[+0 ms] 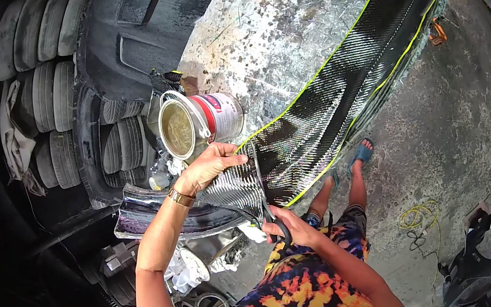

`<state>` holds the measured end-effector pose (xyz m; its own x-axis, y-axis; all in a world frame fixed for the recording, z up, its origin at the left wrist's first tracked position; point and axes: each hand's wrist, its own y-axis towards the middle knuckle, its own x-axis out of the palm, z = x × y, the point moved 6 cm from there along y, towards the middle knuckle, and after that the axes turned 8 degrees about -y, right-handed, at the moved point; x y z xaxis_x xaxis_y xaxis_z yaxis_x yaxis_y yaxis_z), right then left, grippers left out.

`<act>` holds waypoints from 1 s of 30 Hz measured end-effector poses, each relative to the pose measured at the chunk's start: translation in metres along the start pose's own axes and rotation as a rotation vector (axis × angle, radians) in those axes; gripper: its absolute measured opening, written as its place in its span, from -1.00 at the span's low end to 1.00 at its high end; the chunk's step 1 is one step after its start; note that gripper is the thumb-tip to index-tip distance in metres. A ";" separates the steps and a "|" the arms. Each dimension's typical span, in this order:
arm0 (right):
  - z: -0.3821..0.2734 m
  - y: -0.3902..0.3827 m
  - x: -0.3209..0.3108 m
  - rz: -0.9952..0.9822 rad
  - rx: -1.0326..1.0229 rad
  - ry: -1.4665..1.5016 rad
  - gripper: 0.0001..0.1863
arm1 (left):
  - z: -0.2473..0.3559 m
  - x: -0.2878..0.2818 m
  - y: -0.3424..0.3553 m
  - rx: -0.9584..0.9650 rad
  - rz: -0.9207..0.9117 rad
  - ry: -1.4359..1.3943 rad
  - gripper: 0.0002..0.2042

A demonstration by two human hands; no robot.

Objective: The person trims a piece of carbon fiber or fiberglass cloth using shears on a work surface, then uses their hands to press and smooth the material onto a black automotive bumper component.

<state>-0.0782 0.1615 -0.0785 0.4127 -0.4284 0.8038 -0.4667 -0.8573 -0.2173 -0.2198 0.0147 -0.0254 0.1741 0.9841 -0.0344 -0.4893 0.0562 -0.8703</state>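
Note:
A long strip of black woven carbon fibre cloth (pixel 319 120), edged with bright yellow thread, runs from the far right of the worktable down toward me. My left hand (pixel 214 163) pinches its near left edge between thumb and fingers. In my right hand (pixel 293 228) are scissors (pixel 257 171) with black handles. Their blades point away from me and lie across the cloth, just right of my left fingertips. The cloth's near end hangs below the blades, over a glossy dark curved part (pixel 149 214).
Left of the cloth, a metal can (pixel 228 116) lies tipped on the stained worktable (pixel 269 31). Stacked tyres (pixel 43 94) and a large black panel (pixel 134 6) stand at left. An orange-handled tool (pixel 439 33) sits at far right. Yellow cord (pixel 417 218) lies on the floor.

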 end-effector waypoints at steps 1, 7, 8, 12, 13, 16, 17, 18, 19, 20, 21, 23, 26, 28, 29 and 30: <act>0.000 -0.001 0.000 -0.001 0.014 -0.003 -0.57 | -0.002 -0.001 0.000 -0.032 0.007 -0.012 -0.94; 0.002 0.000 0.001 0.005 0.004 0.000 -0.58 | -0.003 0.001 0.000 -0.097 -0.010 -0.073 -0.92; 0.001 -0.001 0.001 0.009 0.017 -0.009 -0.58 | -0.004 0.002 0.000 -0.119 -0.013 -0.090 -0.91; -0.005 -0.001 0.001 0.024 0.028 -0.028 -0.58 | -0.005 0.000 0.000 -0.081 -0.012 -0.035 -0.89; -0.004 0.001 0.001 0.028 0.010 -0.019 -0.55 | -0.008 -0.003 0.001 -0.084 -0.013 0.017 -0.89; 0.000 0.007 -0.004 0.044 -0.001 -0.042 -0.50 | -0.010 -0.004 0.002 -0.076 -0.017 0.079 -0.89; -0.002 0.009 -0.006 0.057 0.007 -0.073 -0.48 | -0.009 -0.004 0.003 -0.065 -0.020 0.087 -0.90; -0.004 0.010 -0.006 0.058 0.007 -0.073 -0.48 | -0.009 -0.003 0.003 -0.065 -0.020 0.087 -0.90; -0.007 0.011 -0.007 0.074 0.003 -0.075 -0.46 | -0.010 -0.003 0.002 -0.074 -0.022 0.078 -0.90; -0.010 0.012 -0.008 0.090 -0.001 -0.079 -0.44 | -0.009 -0.002 0.002 -0.083 -0.023 0.070 -0.90; -0.011 0.013 -0.009 0.091 -0.002 -0.078 -0.44 | -0.008 -0.001 0.002 -0.083 -0.024 0.071 -0.90; -0.011 0.015 -0.010 0.098 -0.006 -0.108 -0.43 | -0.009 0.000 0.001 -0.108 -0.016 0.041 -0.90; -0.013 0.013 -0.008 0.124 -0.014 -0.098 -0.44 | -0.007 -0.002 0.003 -0.065 -0.014 0.118 -0.90; -0.010 0.013 -0.006 0.133 -0.006 -0.107 -0.44 | -0.008 -0.004 0.001 -0.074 -0.017 0.091 -0.90; -0.010 0.012 -0.007 0.142 -0.003 -0.109 -0.45 | -0.008 -0.003 0.001 -0.087 -0.020 0.071 -0.90; -0.010 0.011 -0.007 0.142 -0.002 -0.108 -0.45 | -0.007 -0.002 0.001 -0.089 -0.020 0.071 -0.90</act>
<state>-0.0945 0.1579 -0.0811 0.4239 -0.5733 0.7012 -0.5279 -0.7855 -0.3231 -0.2147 0.0121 -0.0294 0.2449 0.9683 -0.0489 -0.4083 0.0573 -0.9110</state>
